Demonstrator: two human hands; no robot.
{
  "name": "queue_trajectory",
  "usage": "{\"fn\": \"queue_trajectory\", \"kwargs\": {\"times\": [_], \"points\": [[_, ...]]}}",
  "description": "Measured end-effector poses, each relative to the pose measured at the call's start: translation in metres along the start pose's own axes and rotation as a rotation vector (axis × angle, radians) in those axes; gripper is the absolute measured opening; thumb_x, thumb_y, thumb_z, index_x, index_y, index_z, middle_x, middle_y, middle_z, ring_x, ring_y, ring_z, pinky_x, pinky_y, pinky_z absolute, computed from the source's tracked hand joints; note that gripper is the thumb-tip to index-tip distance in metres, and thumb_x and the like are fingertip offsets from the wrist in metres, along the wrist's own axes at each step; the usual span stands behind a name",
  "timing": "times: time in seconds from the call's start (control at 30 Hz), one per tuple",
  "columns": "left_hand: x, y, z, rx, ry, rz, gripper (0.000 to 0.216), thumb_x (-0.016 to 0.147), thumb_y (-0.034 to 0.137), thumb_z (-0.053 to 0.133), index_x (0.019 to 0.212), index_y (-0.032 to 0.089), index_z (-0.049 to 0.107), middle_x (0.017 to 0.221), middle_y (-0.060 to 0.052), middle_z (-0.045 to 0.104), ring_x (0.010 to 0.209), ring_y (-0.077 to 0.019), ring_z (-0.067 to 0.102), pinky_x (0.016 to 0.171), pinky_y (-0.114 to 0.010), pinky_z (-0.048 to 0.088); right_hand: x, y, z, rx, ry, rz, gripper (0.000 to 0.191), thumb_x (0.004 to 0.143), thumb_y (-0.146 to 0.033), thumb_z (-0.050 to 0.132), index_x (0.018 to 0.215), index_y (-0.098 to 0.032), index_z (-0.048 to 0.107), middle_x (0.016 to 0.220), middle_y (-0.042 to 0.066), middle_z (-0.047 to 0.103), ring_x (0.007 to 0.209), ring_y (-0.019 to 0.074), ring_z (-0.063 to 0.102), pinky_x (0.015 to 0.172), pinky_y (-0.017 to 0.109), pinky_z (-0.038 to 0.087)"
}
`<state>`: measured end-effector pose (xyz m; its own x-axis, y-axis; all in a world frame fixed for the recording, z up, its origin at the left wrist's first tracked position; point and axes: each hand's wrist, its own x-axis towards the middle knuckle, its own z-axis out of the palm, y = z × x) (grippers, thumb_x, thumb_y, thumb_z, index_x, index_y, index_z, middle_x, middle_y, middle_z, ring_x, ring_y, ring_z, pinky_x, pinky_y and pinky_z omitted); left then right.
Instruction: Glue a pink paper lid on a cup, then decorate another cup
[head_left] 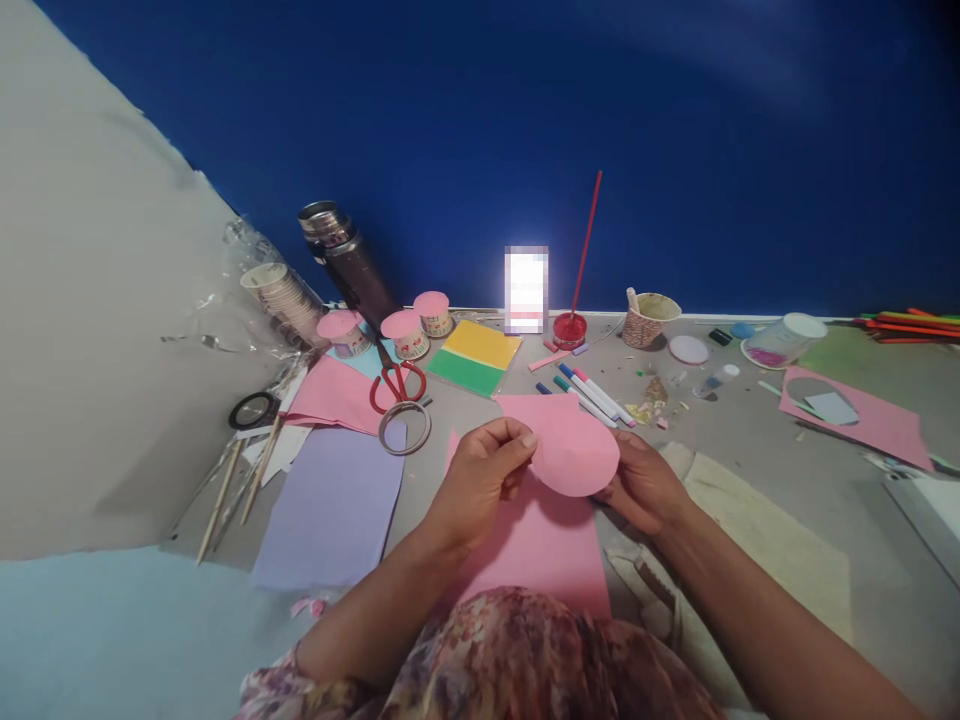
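A pink paper circle (574, 448) is held up between both hands above a pink sheet (536, 545) on the floor. My left hand (480, 478) pinches the circle's left edge with thumb and fingers closed. Under the circle's right edge my right hand (643, 485) grips it, with the fingers mostly hidden behind the paper. Red-handled scissors (396, 386) lie to the upper left, beside a roll of tape (405, 427).
A lilac sheet (334, 505) lies at left, more pink paper (334, 395) behind it. Three paper cups with pink lids (405, 335) stand by a dark flask (349, 262). Markers (592, 393), a yellow-green pad (474, 357), a red dish with a stick (571, 327) and another pink sheet (862, 415) surround.
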<state>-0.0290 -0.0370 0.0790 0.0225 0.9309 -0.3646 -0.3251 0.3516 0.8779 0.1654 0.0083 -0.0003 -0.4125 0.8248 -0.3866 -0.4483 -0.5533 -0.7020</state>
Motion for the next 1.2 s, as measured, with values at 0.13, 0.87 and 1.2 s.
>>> {"fn": "queue_trajectory", "kwargs": {"times": [0.13,0.87,1.2], "points": [[-0.003,-0.003,-0.001,0.089,0.104,0.171,0.027,0.079,0.039,0.082,0.082,0.019,0.064,0.064,0.006,0.049,0.054,-0.0078,0.038,0.052,-0.02,0.032,0.0,-0.001,0.002,0.017,0.0,0.005,0.031,0.071,-0.037,0.09,0.067,-0.019,0.066,0.049,-0.006,0.043,0.044,0.0062,0.031,0.04,0.02,0.028],[0.009,-0.003,0.011,0.876,-0.072,0.967,0.023,0.09,0.021,0.074,0.105,0.034,0.085,0.126,-0.008,0.08,0.14,-0.0326,0.062,0.128,-0.056,0.024,-0.005,-0.006,0.009,0.063,-0.019,0.026,0.042,0.067,-0.042,0.095,0.071,-0.016,0.062,0.055,-0.008,0.049,0.044,0.0023,0.033,0.041,0.015,0.031],[0.011,-0.003,0.014,0.896,-0.045,1.036,0.022,0.087,0.02,0.076,0.101,0.034,0.085,0.128,-0.008,0.079,0.137,-0.0347,0.062,0.126,-0.058,0.024,-0.004,-0.006,0.009,0.057,-0.001,0.006,0.042,0.067,-0.042,0.095,0.07,-0.017,0.062,0.054,-0.008,0.049,0.043,0.0029,0.036,0.041,0.015,0.035]]}}
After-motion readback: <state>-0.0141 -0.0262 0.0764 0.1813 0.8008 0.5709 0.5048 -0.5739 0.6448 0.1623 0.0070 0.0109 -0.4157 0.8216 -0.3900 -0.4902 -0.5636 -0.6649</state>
